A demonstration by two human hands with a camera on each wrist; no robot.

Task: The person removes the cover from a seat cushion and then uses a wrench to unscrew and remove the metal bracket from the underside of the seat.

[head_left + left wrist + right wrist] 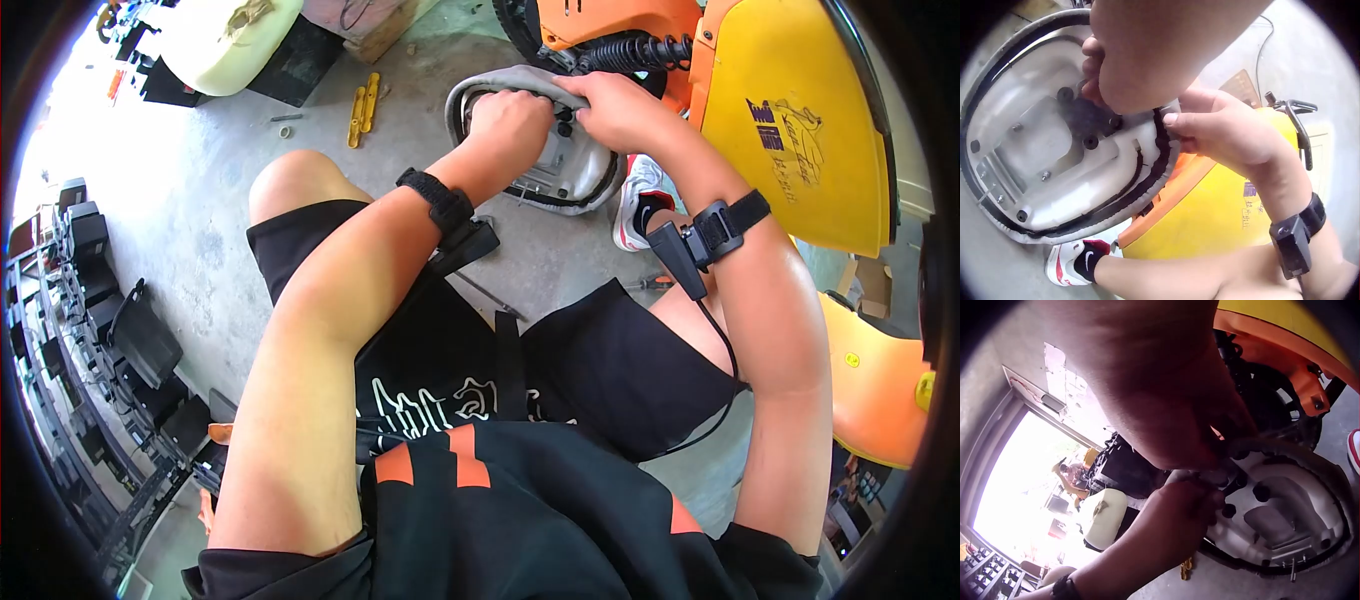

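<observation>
A scooter seat lies upside down on the floor, its pale plastic underside facing up. Grey cover material wraps over its rim, with a dark strip along the inside of the edge. At the narrow end, the left hand grips the cover edge with curled fingers; its palm hides the material held. Close beside it, the right hand pinches the cover, thumb on the inner edge and fingers around the outside. Black round rubber pads and a metal bracket sit on the underside.
An orange-and-yellow scooter body stands at the right, its black spring near the seat. Yellow metal parts and a small ring lie on the concrete. A screwdriver is by the person's leg. A cream seat stands at upper left.
</observation>
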